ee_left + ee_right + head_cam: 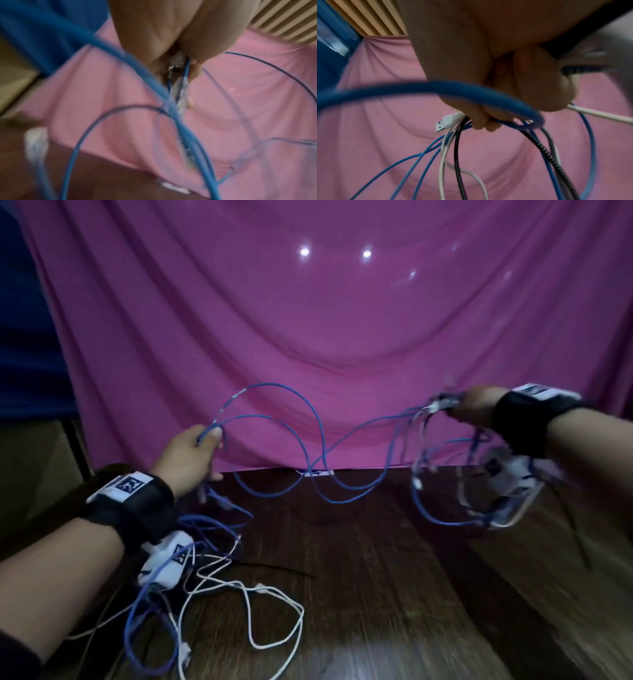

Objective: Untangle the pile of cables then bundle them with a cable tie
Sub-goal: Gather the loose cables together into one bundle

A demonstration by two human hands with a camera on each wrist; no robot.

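Cables (318,453), thin, round and mostly blue, sag in loose loops across mid-frame above the dark wooden table (394,577). Left hand (186,455) pinches blue strands; right hand (472,405) clamps a mixed bunch. Pulling apart slowly should free crossings without snagging plugs. A black cable tie (274,568) waits lower centre.
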